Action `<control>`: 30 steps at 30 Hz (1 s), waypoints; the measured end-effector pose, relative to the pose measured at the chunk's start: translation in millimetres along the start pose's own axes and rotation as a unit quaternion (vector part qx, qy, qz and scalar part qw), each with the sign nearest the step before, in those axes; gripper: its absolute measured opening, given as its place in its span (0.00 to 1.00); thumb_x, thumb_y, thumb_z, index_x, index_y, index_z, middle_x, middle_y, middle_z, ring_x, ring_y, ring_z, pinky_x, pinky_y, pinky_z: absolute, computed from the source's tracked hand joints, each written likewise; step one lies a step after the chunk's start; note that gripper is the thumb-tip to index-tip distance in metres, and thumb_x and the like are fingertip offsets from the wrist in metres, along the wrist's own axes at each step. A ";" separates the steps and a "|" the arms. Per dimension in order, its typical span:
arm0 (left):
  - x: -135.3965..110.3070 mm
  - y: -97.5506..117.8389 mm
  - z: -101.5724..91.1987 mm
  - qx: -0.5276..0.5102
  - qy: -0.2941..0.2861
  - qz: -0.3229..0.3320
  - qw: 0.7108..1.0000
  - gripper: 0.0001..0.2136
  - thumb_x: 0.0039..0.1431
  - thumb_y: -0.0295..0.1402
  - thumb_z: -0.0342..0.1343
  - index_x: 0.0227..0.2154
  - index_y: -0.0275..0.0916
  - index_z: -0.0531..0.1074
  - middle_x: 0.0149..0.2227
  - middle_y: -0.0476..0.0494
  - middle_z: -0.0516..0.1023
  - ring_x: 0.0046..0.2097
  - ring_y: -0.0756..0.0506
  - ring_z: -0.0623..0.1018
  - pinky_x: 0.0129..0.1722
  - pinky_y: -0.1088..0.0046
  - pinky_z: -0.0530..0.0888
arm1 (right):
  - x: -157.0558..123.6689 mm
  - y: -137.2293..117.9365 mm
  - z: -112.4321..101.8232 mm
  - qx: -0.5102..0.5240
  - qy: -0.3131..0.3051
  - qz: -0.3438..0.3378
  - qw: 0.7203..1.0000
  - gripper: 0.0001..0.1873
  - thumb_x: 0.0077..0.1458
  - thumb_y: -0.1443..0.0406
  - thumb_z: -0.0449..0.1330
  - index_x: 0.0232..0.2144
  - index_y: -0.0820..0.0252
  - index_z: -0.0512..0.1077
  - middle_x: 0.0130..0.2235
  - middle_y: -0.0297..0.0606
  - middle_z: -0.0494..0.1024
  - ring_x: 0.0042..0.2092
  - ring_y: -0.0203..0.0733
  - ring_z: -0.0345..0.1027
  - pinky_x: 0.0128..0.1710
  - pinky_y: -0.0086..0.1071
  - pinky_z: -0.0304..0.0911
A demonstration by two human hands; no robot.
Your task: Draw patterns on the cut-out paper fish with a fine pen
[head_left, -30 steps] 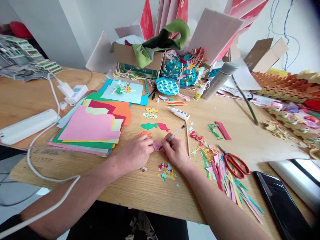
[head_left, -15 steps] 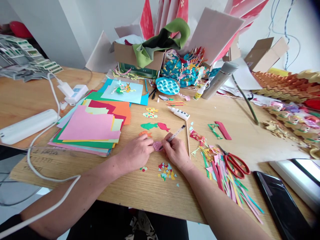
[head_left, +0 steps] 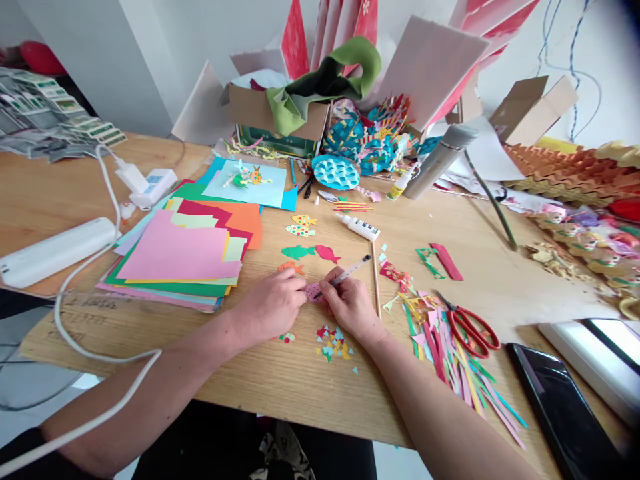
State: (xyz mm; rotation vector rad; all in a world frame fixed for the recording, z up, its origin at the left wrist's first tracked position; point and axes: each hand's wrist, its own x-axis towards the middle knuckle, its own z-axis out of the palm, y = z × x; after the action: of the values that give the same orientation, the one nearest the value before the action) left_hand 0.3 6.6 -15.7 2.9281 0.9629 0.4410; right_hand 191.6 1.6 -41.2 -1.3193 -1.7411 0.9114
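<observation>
My left hand (head_left: 273,301) rests on the wooden table (head_left: 500,280) with its fingers closed on the left edge of a small pink dotted paper cutout (head_left: 313,291). My right hand (head_left: 351,305) grips a thin white pen (head_left: 345,273), whose tip touches the pink cutout. Paper fish lie just beyond my hands: an orange one (head_left: 291,267), a green one (head_left: 298,252) and a red one (head_left: 327,253). Tiny coloured paper bits (head_left: 333,342) lie in front of my right wrist.
A stack of coloured paper sheets (head_left: 183,253) lies to the left. A thin wooden stick (head_left: 375,280), a glue bottle (head_left: 358,227), red-handled scissors (head_left: 473,328) and paper strips (head_left: 453,360) sit on the right. A black tablet (head_left: 563,407) lies at the near right. A white cable (head_left: 90,293) runs along the left.
My right hand and the pen have shifted slightly left over the pink cutout. My left hand has stayed put.
</observation>
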 end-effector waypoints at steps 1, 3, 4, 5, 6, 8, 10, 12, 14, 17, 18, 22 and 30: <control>0.0 -0.1 0.4 -0.001 0.001 0.000 1.000 0.12 0.59 0.18 0.50 0.27 0.36 0.76 0.29 0.45 0.72 0.39 0.43 0.71 0.42 0.66 0.73 | 0.2 0.1 0.0 0.000 -0.002 0.001 1.000 0.10 0.60 0.63 0.53 0.26 0.56 0.62 0.19 0.29 0.65 0.20 0.34 0.57 0.22 0.29 0.51; 0.2 -0.3 1.0 0.001 0.004 0.002 1.000 0.12 0.59 0.18 0.50 0.27 0.36 0.76 0.29 0.45 0.72 0.39 0.43 0.71 0.42 0.66 0.73 | 0.5 0.5 0.0 -0.001 -0.004 0.003 1.000 0.09 0.60 0.62 0.53 0.26 0.56 0.62 0.19 0.29 0.65 0.20 0.34 0.57 0.21 0.29 0.51; 0.2 -0.3 1.2 0.002 0.005 0.003 1.000 0.12 0.60 0.18 0.50 0.27 0.36 0.75 0.29 0.45 0.72 0.39 0.43 0.71 0.42 0.66 0.73 | 0.6 0.7 0.0 -0.002 -0.004 0.003 1.000 0.09 0.60 0.62 0.53 0.27 0.56 0.62 0.19 0.28 0.65 0.20 0.34 0.57 0.21 0.29 0.51; 0.3 -0.3 1.2 0.003 0.008 0.003 1.000 0.13 0.60 0.19 0.49 0.26 0.36 0.75 0.28 0.45 0.72 0.39 0.43 0.71 0.42 0.66 0.73 | 0.6 0.9 0.0 -0.002 -0.003 0.003 1.000 0.09 0.60 0.62 0.53 0.27 0.56 0.62 0.19 0.28 0.65 0.20 0.34 0.57 0.21 0.29 0.51; 0.3 -0.2 1.2 0.003 0.011 0.003 1.000 0.13 0.60 0.18 0.49 0.26 0.36 0.75 0.28 0.45 0.72 0.38 0.43 0.71 0.42 0.66 0.74 | 0.7 0.9 -0.1 -0.003 -0.004 0.002 1.000 0.09 0.60 0.62 0.53 0.27 0.56 0.63 0.19 0.28 0.64 0.20 0.34 0.57 0.21 0.29 0.51; 0.3 -0.1 1.1 0.002 0.013 0.004 1.000 0.13 0.59 0.18 0.49 0.25 0.36 0.75 0.28 0.45 0.72 0.38 0.43 0.71 0.41 0.66 0.74 | 0.7 0.6 -0.2 -0.006 -0.002 -0.003 1.000 0.09 0.60 0.62 0.53 0.27 0.56 0.63 0.19 0.28 0.64 0.20 0.34 0.57 0.21 0.29 0.51; 0.2 0.0 1.1 0.001 0.012 0.005 1.000 0.13 0.59 0.18 0.50 0.25 0.36 0.75 0.29 0.45 0.72 0.38 0.43 0.71 0.42 0.66 0.74 | 0.7 -0.2 -0.4 -0.008 0.000 -0.008 1.000 0.09 0.59 0.63 0.53 0.27 0.56 0.62 0.19 0.28 0.64 0.20 0.34 0.57 0.22 0.29 0.51; 0.1 -0.1 1.2 0.003 0.009 0.005 1.000 0.13 0.58 0.18 0.50 0.25 0.36 0.75 0.28 0.45 0.72 0.38 0.43 0.71 0.42 0.66 0.74 | 0.7 -1.0 -0.3 -0.009 -0.001 -0.006 1.000 0.09 0.59 0.63 0.53 0.27 0.56 0.62 0.19 0.28 0.65 0.20 0.34 0.57 0.21 0.29 0.51; 0.1 -0.2 1.3 0.004 0.005 0.003 1.000 0.13 0.58 0.18 0.49 0.27 0.36 0.76 0.28 0.45 0.72 0.39 0.43 0.71 0.43 0.66 0.74 | 0.6 -1.7 -0.1 -0.007 -0.002 -0.003 1.000 0.08 0.59 0.63 0.53 0.27 0.56 0.63 0.19 0.28 0.65 0.20 0.34 0.57 0.21 0.29 0.51; 0.3 -0.4 1.1 0.004 -0.004 0.000 1.000 0.14 0.59 0.17 0.48 0.29 0.36 0.77 0.29 0.44 0.72 0.39 0.43 0.71 0.43 0.65 0.74 | 0.6 -2.1 0.3 -0.010 0.005 -0.005 1.000 0.08 0.59 0.63 0.54 0.27 0.56 0.63 0.19 0.28 0.65 0.20 0.34 0.57 0.21 0.29 0.51; 0.3 -0.4 0.9 0.002 -0.007 0.000 1.000 0.14 0.59 0.17 0.48 0.29 0.35 0.77 0.29 0.44 0.72 0.39 0.43 0.71 0.43 0.65 0.74 | 0.7 -2.1 0.4 -0.011 0.008 -0.005 1.000 0.08 0.59 0.63 0.54 0.27 0.56 0.63 0.19 0.28 0.65 0.20 0.34 0.57 0.21 0.29 0.51; 0.5 -0.2 -0.2 -0.003 -0.007 -0.001 1.000 0.13 0.59 0.17 0.48 0.30 0.36 0.77 0.29 0.44 0.72 0.38 0.43 0.70 0.42 0.65 0.74 | 1.2 -1.6 0.4 -0.011 0.005 0.004 1.000 0.08 0.58 0.63 0.53 0.26 0.56 0.63 0.19 0.29 0.65 0.20 0.35 0.58 0.22 0.29 0.52; -0.1 0.8 -1.4 0.000 -0.013 -0.003 1.000 0.12 0.59 0.17 0.50 0.27 0.36 0.76 0.29 0.44 0.72 0.39 0.43 0.70 0.43 0.66 0.73 | 0.3 -2.5 -0.5 -0.016 -0.001 -0.003 1.000 0.09 0.59 0.62 0.53 0.27 0.56 0.63 0.19 0.28 0.64 0.20 0.34 0.57 0.22 0.29 0.52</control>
State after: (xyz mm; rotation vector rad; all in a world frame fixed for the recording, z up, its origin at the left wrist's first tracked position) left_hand 0.3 5.8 -14.2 2.9222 0.9680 0.4022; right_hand 190.9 1.3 -38.6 -1.3332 -1.7660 0.8853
